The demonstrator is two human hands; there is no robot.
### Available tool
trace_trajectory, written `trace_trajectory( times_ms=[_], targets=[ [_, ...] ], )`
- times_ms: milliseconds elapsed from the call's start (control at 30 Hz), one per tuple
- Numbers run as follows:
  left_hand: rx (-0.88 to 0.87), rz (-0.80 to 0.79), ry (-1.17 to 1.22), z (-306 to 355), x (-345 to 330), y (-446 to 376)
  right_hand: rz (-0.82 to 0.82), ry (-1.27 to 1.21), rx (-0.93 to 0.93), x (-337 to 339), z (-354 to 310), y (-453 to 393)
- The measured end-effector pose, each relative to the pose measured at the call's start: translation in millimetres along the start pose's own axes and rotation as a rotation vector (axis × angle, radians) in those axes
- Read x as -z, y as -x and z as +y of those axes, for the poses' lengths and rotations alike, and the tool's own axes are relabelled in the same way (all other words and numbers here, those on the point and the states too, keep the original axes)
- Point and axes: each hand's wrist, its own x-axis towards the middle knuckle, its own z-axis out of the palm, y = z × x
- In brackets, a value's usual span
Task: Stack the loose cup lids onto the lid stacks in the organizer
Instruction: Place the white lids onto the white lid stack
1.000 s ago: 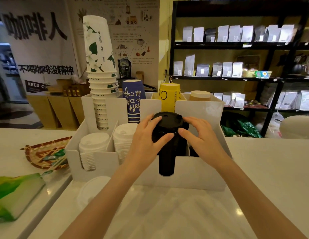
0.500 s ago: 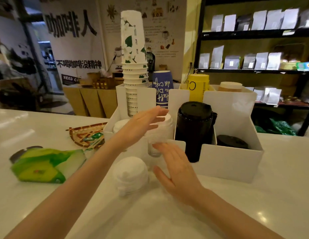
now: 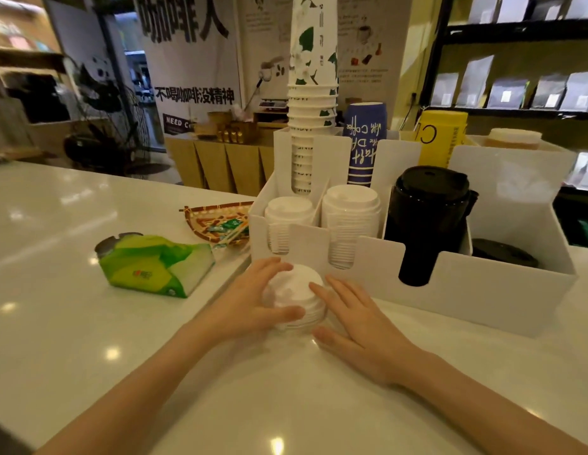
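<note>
A short pile of loose white lids (image 3: 294,295) rests on the counter just in front of the white organizer (image 3: 476,300). My left hand (image 3: 253,303) cups the pile from the left, thumb against its front. My right hand (image 3: 358,326) touches it from the right with fingers spread. In the organizer's front row stand two white lid stacks (image 3: 287,221) (image 3: 350,218), a tall black lid stack (image 3: 427,218) and a low black lid pile (image 3: 501,252) at the far right.
Paper cup stacks rise in the organizer's back row: white floral (image 3: 314,93), blue (image 3: 365,146), yellow (image 3: 442,136). A green tissue pack (image 3: 154,264) and a woven tray of sachets (image 3: 217,223) lie left of the organizer on the white counter (image 3: 89,339).
Both hands left the black lid stack, swung left and came down onto the loose white lids on the counter. The camera view shifted left.
</note>
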Motion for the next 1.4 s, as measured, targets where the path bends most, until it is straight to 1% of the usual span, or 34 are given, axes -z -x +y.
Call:
trace_trajectory(
  times_ms=[67,133,267,433,500,567,633,800,933,1033,1133,1200,1300,1400],
  targets=[
    [0.01,-0.056,-0.059,-5,-6,3,-0.009,-0.059,-0.019,-1,1,-2],
    [-0.015,-0.067,-0.042,-8,-9,3,0.011,-0.111,-0.027,-4,3,-5],
    [-0.038,-0.035,0.0,-14,-12,1,0.056,-0.22,-0.039,-6,6,-14],
    [-0.048,0.033,0.043,-16,-10,0,0.021,-0.248,-0.069,-2,7,-21],
    [-0.021,0.05,0.083,-14,-5,-2,0.031,-0.329,-0.09,0,6,-23],
    [0.016,0.046,0.106,-12,2,-4,0.049,-0.401,-0.103,3,4,-26],
    [0.025,0.045,0.127,-10,12,-5,0.067,-0.353,-0.065,9,2,-31],
    [-0.013,0.051,0.208,8,55,-14,0.15,-0.389,0.002,44,-11,-45],
    [-0.075,0.114,0.225,23,89,-31,0.211,-0.407,0.034,82,-22,-61],
    [-0.111,0.234,0.234,31,101,-50,0.259,-0.368,0.056,104,-24,-80],
    [-0.102,0.324,0.253,33,106,-69,0.291,-0.27,0.056,119,-18,-103],
    [-0.088,0.361,0.257,31,103,-79,0.259,-0.179,0.034,125,-10,-118],
    [-0.069,0.413,0.186,27,93,-89,0.173,-0.062,-0.028,127,2,-134],
    [-0.025,0.42,0.11,21,82,-100,0.108,0.026,-0.089,125,14,-144]
  ],
)
